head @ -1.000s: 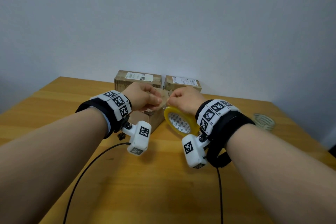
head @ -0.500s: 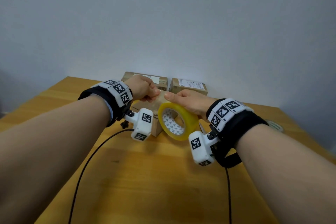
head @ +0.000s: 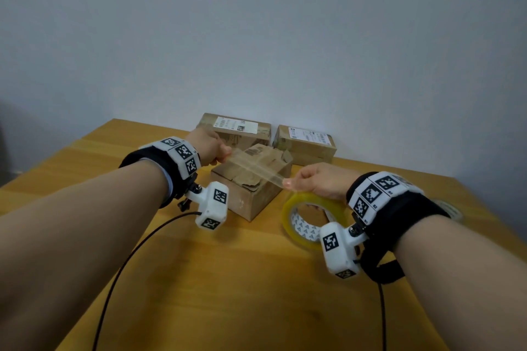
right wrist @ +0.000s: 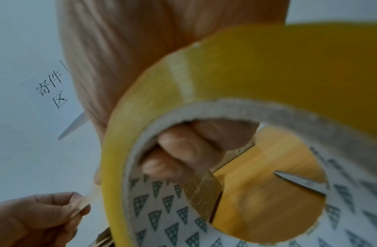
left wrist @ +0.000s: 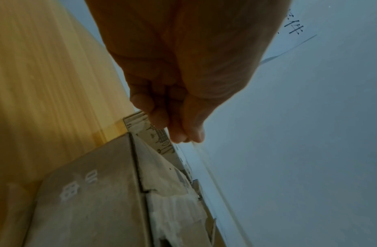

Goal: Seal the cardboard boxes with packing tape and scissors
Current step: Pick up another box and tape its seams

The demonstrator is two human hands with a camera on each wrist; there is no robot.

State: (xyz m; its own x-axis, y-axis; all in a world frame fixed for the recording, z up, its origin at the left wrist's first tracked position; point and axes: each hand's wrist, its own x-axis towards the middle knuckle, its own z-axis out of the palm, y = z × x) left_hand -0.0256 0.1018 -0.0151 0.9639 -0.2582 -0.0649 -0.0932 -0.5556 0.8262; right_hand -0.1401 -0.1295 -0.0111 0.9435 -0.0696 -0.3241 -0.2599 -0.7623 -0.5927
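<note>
Between the hands [head: 209,145] [head: 322,182] a glossy clear film strip [head: 256,169] spans matt, torn brown cardboard [head: 251,188]. The yellow roll [head: 310,219] has a rough paper core; the tabletop [head: 228,279] looks like smooth varnished wood.

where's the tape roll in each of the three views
Head: tape roll lower right of centre, under the right hand.
Left wrist: not in it.
Right wrist: fills the right and centre, fingers through its core.
Shared landmark: the open cardboard box.
</note>
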